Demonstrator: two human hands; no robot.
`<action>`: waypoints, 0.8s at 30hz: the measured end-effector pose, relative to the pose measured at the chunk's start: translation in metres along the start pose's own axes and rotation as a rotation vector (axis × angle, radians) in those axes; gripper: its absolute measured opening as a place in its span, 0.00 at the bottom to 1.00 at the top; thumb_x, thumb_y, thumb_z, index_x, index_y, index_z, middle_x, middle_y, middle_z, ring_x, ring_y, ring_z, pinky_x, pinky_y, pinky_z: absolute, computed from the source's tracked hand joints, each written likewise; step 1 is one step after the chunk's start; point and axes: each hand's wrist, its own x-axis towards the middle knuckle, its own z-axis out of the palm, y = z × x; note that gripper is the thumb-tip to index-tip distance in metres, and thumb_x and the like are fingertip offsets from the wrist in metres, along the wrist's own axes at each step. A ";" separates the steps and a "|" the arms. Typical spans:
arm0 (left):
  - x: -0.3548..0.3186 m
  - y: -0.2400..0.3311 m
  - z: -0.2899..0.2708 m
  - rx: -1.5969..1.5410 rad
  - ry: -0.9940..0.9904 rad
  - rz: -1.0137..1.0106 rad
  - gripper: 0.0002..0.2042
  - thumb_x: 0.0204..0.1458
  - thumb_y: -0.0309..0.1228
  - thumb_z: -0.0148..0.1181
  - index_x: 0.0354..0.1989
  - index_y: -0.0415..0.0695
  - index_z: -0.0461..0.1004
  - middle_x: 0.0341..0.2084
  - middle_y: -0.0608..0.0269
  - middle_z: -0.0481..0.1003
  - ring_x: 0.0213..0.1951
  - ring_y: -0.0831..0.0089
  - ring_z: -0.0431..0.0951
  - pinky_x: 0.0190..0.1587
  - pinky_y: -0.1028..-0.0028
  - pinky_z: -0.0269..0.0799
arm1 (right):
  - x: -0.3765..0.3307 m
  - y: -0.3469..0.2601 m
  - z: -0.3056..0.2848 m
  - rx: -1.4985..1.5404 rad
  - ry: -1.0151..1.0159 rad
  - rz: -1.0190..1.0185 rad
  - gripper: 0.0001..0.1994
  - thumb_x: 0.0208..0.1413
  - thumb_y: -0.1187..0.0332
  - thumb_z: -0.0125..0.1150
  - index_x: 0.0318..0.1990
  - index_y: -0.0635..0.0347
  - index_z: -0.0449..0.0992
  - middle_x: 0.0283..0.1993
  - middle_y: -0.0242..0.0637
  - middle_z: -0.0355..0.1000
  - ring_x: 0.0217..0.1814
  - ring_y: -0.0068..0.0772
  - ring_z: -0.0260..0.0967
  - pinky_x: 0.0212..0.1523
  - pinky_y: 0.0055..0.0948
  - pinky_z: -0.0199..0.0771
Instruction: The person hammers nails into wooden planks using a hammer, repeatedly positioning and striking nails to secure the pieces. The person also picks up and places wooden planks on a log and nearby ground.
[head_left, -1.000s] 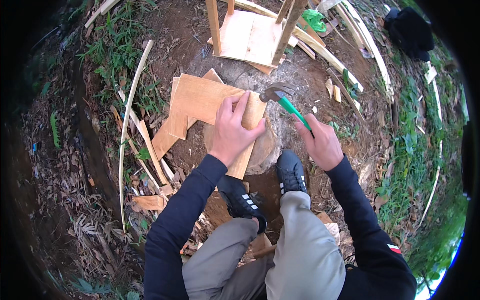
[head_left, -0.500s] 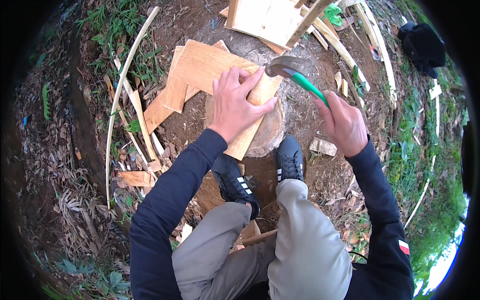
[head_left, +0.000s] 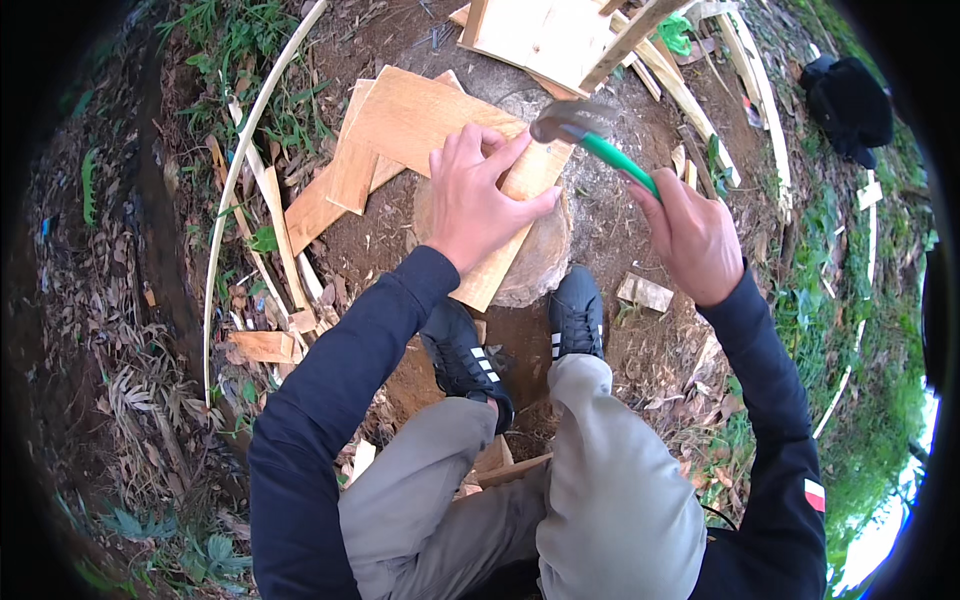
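My left hand (head_left: 475, 195) is closed over two light wooden boards where they meet. One is a wide board (head_left: 415, 115) reaching to the far left; the other is a narrower board (head_left: 492, 272) slanting toward my feet. They rest over a round tree stump (head_left: 548, 245). Held by its green handle, a claw hammer (head_left: 612, 157) is in my right hand (head_left: 695, 235). Its dark metal head is at the boards' far right corner, close to my left fingertips, and partly blurred. Whether a nail stands under it, I cannot tell.
More boards (head_left: 318, 215) lie crossed on the soil at left. A wooden box-like piece (head_left: 540, 45) stands beyond the stump. Long pale strips (head_left: 245, 150) curve along both sides. A small wood block (head_left: 645, 292) lies right of my shoes (head_left: 577, 315). A black bag (head_left: 848, 108) sits far right.
The view has shifted slightly. My left hand keeps its hold on the boards, and the hammer head stays close to their corner, with little other visible movement.
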 end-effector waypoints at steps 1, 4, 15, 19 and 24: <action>0.001 0.001 0.001 -0.012 0.005 0.007 0.30 0.40 0.49 0.77 0.51 0.46 0.83 0.40 0.64 0.69 0.46 0.67 0.70 0.51 0.64 0.62 | -0.003 0.000 0.005 0.075 0.085 0.018 0.13 0.68 0.60 0.58 0.35 0.58 0.65 0.21 0.41 0.68 0.18 0.49 0.69 0.19 0.44 0.67; 0.005 0.003 0.000 -0.010 0.013 0.013 0.30 0.39 0.49 0.78 0.51 0.46 0.83 0.39 0.64 0.69 0.46 0.67 0.70 0.51 0.64 0.62 | -0.011 0.009 0.016 -0.099 -0.082 0.036 0.13 0.66 0.63 0.59 0.34 0.58 0.65 0.21 0.42 0.67 0.18 0.50 0.68 0.18 0.44 0.66; 0.002 0.008 -0.002 0.037 -0.005 -0.018 0.31 0.41 0.50 0.76 0.53 0.46 0.81 0.40 0.62 0.69 0.47 0.65 0.70 0.53 0.62 0.63 | 0.000 0.009 0.008 0.021 -0.114 0.093 0.14 0.68 0.59 0.57 0.35 0.58 0.66 0.18 0.47 0.67 0.21 0.55 0.70 0.21 0.48 0.66; 0.010 0.017 -0.011 0.093 -0.093 -0.058 0.35 0.46 0.53 0.72 0.60 0.47 0.72 0.41 0.59 0.69 0.48 0.61 0.70 0.53 0.61 0.63 | -0.020 0.022 0.040 0.250 0.105 0.342 0.14 0.68 0.61 0.57 0.34 0.60 0.67 0.20 0.52 0.67 0.23 0.61 0.69 0.23 0.53 0.63; 0.032 0.001 -0.029 0.169 -0.201 0.136 0.32 0.54 0.55 0.65 0.60 0.45 0.70 0.44 0.57 0.70 0.51 0.58 0.69 0.54 0.59 0.62 | -0.076 0.047 0.115 0.016 0.107 0.635 0.15 0.69 0.58 0.54 0.35 0.59 0.68 0.22 0.51 0.71 0.25 0.58 0.72 0.24 0.52 0.67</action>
